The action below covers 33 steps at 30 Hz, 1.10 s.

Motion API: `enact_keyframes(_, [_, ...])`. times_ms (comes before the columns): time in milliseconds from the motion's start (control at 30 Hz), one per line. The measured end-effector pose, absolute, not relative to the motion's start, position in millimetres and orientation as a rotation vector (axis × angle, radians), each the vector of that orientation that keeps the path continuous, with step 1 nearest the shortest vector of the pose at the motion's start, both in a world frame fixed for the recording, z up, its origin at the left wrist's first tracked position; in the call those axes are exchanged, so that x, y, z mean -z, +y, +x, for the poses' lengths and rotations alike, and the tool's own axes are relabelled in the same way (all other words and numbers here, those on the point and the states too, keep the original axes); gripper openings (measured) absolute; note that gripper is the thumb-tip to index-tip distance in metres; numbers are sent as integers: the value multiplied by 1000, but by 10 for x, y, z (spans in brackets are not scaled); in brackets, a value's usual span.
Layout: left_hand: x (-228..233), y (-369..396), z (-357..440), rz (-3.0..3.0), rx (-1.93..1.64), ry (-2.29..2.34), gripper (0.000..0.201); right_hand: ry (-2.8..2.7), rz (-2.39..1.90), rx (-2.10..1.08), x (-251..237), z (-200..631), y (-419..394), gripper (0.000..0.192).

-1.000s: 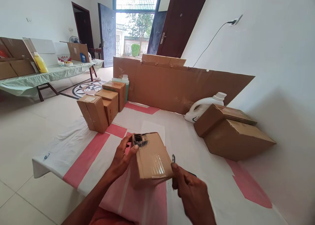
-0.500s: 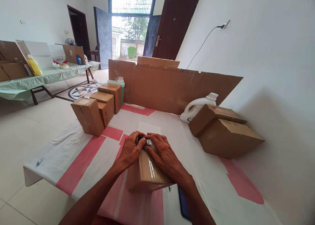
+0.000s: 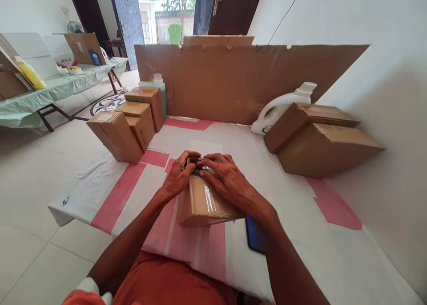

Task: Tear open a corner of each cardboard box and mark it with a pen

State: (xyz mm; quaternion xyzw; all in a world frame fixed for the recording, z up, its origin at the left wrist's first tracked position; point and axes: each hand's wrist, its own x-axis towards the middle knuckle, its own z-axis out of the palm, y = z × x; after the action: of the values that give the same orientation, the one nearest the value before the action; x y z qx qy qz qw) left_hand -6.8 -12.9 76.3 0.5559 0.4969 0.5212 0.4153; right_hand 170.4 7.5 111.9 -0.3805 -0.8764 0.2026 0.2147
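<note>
A cardboard box (image 3: 210, 207) with glossy clear tape along its top is on the cloth-covered table in front of me. My left hand (image 3: 180, 176) is closed round its far left corner, thumb on top. Across the top lies my right hand (image 3: 230, 180), its fingers and thumb bent in towards the left thumb. Between the fingertips shows a small dark patch (image 3: 194, 161); whether it is an opening or an object is unclear. The fingertips partly cover the box's far end. Beside the box, partly behind my right forearm, is a phone (image 3: 255, 236).
Several cardboard boxes (image 3: 116, 133) stand at the left, near a green-liquid bottle (image 3: 163, 95). To the right, a white jug (image 3: 283, 111) stands behind more boxes (image 3: 320, 149). A cardboard panel (image 3: 220, 82) closes off the table's back. Another table (image 3: 66, 91) stands farther left.
My view has tilted down, bringing the red clothing at the table edge into sight. Both hands stay at the box's far end, with the right fingers slightly shifted over the dark patch.
</note>
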Motion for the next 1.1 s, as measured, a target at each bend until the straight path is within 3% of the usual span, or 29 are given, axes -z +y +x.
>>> enact_keyframes(300, [-838, -163, -92, 1377, -1354, 1093, 30, -2302, -1054, -549, -1100, 1795, 63, 30])
enact_keyframes(567, [-867, -56, -306, 2181, -1182, 1195, 17, -2168, -1171, -675, -1054, 1834, 70, 31])
enact_keyframes(733, [-831, -16, -323, 2194, -1218, 1170, 18, -2167, -1149, -729, -1100, 1793, 62, 25])
enact_keyframes(867, [-844, -15, -327, 2104, -1218, 1200, 19, -1898, -1128, -765, -1136, 1947, 80, 30])
enact_keyframes(967, [-836, -50, -334, 1879, -1264, 1210, 19, -1538, -1383, -694, -978, 2248, 84, 30])
enact_keyframes(1100, [-747, -178, -324, 1548, -1308, 1171, 48, -1681, -1990, -672, -445, 2564, -56, 24])
